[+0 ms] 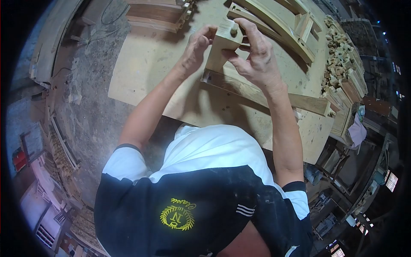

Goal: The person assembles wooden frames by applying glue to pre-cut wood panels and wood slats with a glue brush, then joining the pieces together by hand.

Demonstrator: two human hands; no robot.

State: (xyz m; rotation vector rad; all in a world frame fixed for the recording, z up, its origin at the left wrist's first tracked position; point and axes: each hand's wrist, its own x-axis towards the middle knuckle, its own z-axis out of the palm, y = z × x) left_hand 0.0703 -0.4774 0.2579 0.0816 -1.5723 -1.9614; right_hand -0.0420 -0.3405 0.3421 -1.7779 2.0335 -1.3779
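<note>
A pale wooden block with a short round dowel at its top face stands up at the near end of a long wooden rail. My right hand grips it from the right, thumb on the near face and fingers around the far side. On the other side, my left hand has its fingers bent against the upper left edge; their tips are partly hidden behind the wood. The rail lies across the worktable and passes under my right forearm.
Curved slatted wooden frames lie at the far right of the table. Stacked wooden parts sit at the back left. A large pile of cut pieces rises past the right edge, with a light cloth hanging near it.
</note>
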